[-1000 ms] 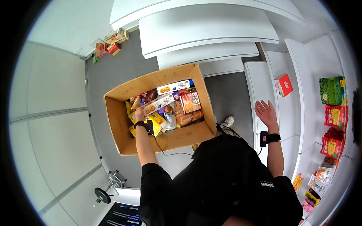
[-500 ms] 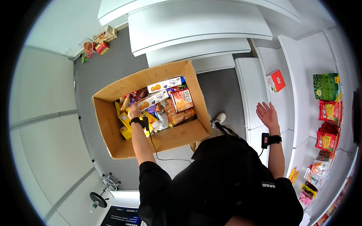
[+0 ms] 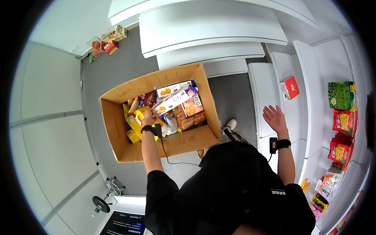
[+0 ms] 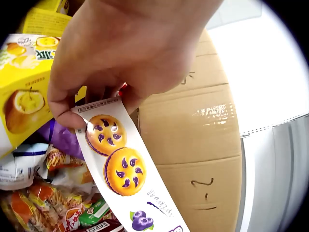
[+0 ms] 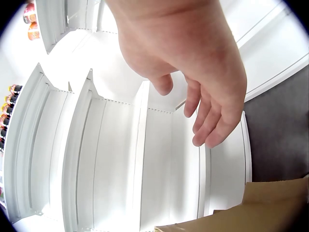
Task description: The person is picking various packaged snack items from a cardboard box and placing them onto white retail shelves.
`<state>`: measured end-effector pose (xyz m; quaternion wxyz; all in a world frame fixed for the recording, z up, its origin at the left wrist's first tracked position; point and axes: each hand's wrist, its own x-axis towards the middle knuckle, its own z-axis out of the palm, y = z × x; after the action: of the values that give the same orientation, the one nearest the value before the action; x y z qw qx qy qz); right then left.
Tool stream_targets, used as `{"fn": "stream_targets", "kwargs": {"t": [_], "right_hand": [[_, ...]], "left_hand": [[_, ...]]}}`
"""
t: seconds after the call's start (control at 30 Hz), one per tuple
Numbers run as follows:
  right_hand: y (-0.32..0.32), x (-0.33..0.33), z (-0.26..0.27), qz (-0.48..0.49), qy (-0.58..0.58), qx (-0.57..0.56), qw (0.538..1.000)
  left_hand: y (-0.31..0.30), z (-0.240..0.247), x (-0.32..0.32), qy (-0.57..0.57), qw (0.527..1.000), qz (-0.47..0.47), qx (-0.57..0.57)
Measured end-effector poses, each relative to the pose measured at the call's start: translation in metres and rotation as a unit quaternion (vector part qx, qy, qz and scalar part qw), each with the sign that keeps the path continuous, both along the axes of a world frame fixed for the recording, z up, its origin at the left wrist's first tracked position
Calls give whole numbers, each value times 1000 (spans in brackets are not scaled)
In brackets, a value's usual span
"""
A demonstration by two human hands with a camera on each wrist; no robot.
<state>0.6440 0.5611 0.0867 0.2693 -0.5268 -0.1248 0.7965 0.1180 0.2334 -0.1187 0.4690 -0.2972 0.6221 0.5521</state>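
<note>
My left hand (image 3: 149,116) reaches into a large cardboard box (image 3: 117,131). Between thumb and fingers it pinches one end of a long white cookie box (image 4: 126,169) printed with purple-filled sandwich cookies. In the head view this cookie box (image 3: 172,103) slants over the other packages, its far end overlapping a second white cookie box (image 3: 166,91) and a red-and-white snack pack (image 3: 192,106). Yellow cartons (image 4: 24,94) lie beside the left hand. My right hand (image 3: 276,118) hangs in the air palm up, fingers loosely extended and holding nothing, near white shelving.
White shelves (image 3: 211,27) stand ahead, more at the right. These carry a red box (image 3: 290,88), a green bag (image 3: 341,96) and red snack bags (image 3: 340,152). Several packages (image 3: 111,39) sit on the floor far left. A wheeled stool (image 3: 102,203) stands lower left.
My left hand has lifted the white cookie box slightly and moved it rightward; its far end now covers part of the second box. The right hand stays out to the side.
</note>
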Motion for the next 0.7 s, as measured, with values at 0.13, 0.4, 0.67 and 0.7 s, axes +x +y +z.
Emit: {"fn": "stream_targets", "kwargs": {"t": [0.13, 0.4, 0.67, 0.7], "right_hand": [[2, 0, 5, 5, -2, 8, 1000], [3, 12, -12, -1, 47, -3, 999], [-2, 5, 1, 69, 102, 40, 992], [-4, 3, 9, 91, 109, 58, 988]], "left_hand": [[8, -8, 10, -60, 995, -24, 83], [59, 53, 60, -191, 910, -171, 327], [109, 158, 124, -99, 905, -245, 333], [116, 164, 131, -104, 894, -272, 341]]}}
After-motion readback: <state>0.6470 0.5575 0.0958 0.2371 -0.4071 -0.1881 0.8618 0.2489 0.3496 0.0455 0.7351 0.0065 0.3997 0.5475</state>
